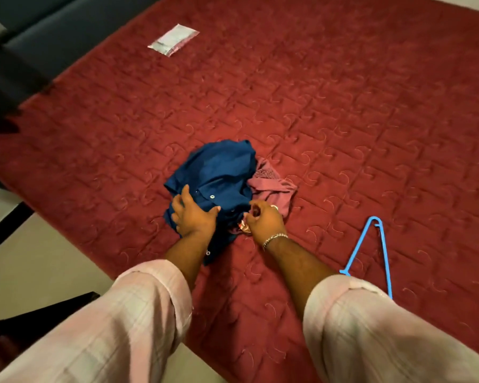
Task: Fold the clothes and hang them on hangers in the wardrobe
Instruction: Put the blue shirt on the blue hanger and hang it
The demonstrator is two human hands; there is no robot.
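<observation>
A crumpled dark blue shirt with white buttons lies in a heap on the red quilted bed. Beside and partly under it on the right is a pink patterned garment. My left hand rests on the blue shirt's near left side, fingers spread and thumb out. Just to its right, my right hand has its fingers curled, pinching cloth at the heap's near edge. A light blue plastic hanger lies flat on the bed to the right of my right arm.
A small white plastic packet lies far back on the bed. A dark piece of furniture stands at the upper left. Pale floor shows along the bed's left edge.
</observation>
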